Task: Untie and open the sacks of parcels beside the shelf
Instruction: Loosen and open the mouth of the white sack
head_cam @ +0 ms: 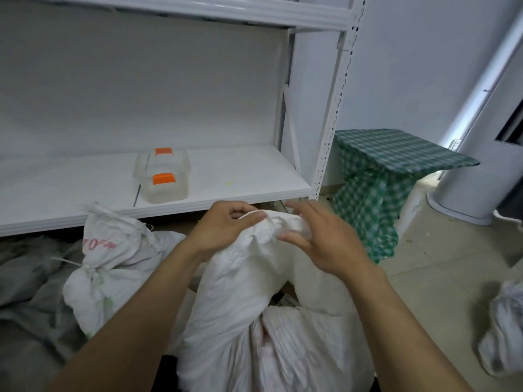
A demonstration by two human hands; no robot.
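Observation:
A tall white woven sack (254,292) stands in front of me with its neck bunched at the top. My left hand (223,224) pinches the bunched neck and a thin white string there between thumb and fingers. On the right side of the neck, my right hand (325,239) touches the cloth with fingers spread and nearly straight. A second white sack (113,267), with red print and tied shut by a white cord, lies to the left below the shelf.
The white metal shelf (240,190) carries a clear plastic box with orange clasps (162,176). Grey sacks (31,278) lie at the far left. A stool draped in green checked cloth (382,179) stands right of the shelf. Another white bag (503,329) lies on the floor at the right edge.

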